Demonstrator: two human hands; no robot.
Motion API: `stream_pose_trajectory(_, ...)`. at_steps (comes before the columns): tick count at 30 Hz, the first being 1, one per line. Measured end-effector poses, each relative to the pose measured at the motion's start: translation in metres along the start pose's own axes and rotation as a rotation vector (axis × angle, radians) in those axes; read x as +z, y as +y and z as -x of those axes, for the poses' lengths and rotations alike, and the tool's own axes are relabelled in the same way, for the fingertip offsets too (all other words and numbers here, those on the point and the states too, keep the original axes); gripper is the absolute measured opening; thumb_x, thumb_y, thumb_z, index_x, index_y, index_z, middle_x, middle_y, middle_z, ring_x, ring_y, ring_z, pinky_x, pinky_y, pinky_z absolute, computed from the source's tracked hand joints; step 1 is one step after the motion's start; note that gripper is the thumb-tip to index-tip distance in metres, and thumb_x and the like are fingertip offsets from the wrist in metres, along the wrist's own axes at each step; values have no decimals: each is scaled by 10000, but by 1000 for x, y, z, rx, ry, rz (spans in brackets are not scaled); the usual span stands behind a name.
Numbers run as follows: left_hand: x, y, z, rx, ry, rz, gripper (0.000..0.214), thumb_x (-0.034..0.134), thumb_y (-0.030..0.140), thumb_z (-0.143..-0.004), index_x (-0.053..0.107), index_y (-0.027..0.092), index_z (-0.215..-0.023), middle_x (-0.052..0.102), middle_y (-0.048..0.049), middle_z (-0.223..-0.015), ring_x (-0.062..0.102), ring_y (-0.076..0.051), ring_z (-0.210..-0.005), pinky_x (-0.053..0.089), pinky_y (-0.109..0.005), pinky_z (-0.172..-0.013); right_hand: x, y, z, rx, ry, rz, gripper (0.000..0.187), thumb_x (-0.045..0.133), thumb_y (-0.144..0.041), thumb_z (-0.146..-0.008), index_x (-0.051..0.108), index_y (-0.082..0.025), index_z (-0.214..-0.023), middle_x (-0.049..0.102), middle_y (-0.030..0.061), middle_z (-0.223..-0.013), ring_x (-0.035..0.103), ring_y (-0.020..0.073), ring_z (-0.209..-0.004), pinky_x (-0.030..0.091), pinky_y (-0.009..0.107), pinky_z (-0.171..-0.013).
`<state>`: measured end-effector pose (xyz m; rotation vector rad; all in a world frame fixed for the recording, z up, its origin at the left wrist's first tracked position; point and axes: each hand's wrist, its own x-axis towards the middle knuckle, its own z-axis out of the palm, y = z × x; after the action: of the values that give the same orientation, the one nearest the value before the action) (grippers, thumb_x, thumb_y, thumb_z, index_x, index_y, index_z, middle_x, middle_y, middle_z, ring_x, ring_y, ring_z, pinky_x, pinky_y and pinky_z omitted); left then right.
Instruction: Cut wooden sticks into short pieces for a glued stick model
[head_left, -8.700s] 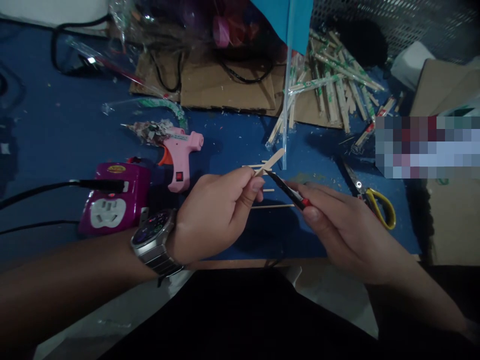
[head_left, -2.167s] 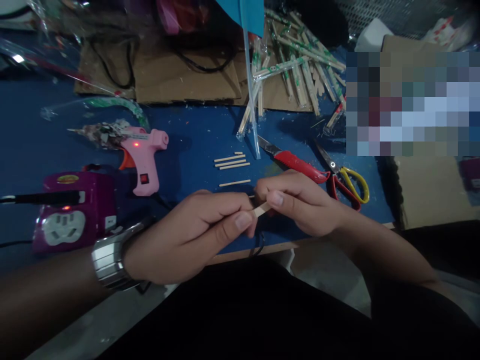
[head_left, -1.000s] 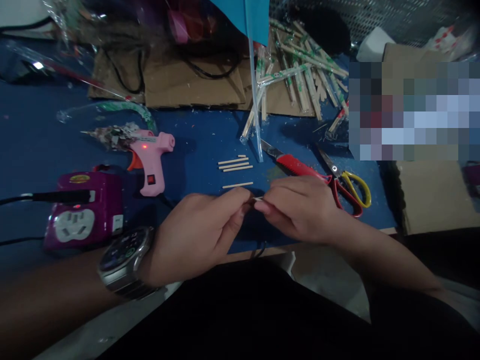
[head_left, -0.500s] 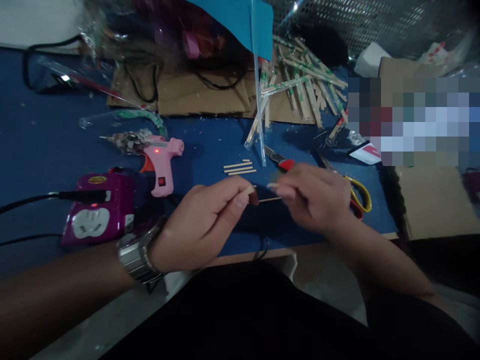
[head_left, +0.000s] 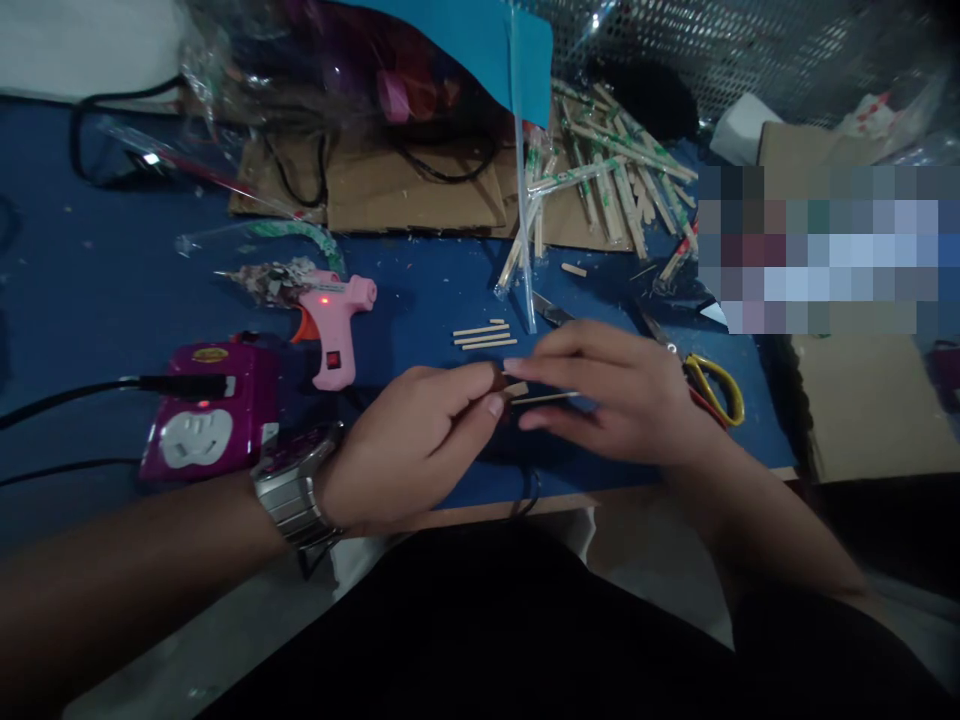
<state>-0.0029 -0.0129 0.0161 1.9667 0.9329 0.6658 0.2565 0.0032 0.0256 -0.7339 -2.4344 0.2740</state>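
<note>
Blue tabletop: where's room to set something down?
Nearly bare: between the pink glue gun and short sticks, and left of the gun, beyond the purple socket box. Crowded: around the wrapped sticks and the right hand.

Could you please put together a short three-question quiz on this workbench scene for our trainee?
1. Multiple choice: what does the left hand hold?
A) metal scissors with yellow and red handles
B) a flat, pale wooden stick
C) a black cable

2. True or false: the red indicator light on the pink plastic glue gun is lit.

3. Fill in the blank: the round watch with a silver metal band is worn on the ____ wrist.

Key: 1. B; 2. True; 3. left.
</note>
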Motion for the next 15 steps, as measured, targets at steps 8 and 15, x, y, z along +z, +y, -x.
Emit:
stream_pose_trajectory(8,0,-2,-1,-14,11,-46,280,541,334,-1125,664,206,-908,585,76,-662,534,-91,-578,373,-257,-577,2,6,5,46,84,83,165,786,-246,-1081,846,-241,-1234,888,35,-1091,836,156,-939,670,275,-844)
stream_pose_trajectory(15,-1,-1,1,-56,-68,-143,422,577,393,-1111,604,211,-731,595,57,-590,529,-103,-533,325,-290,-566,-12,35,6,241,19,94,193,746,-380,-1104,890,-287,-1192,895,44,-1079,846,225,-963,681,367,-865)
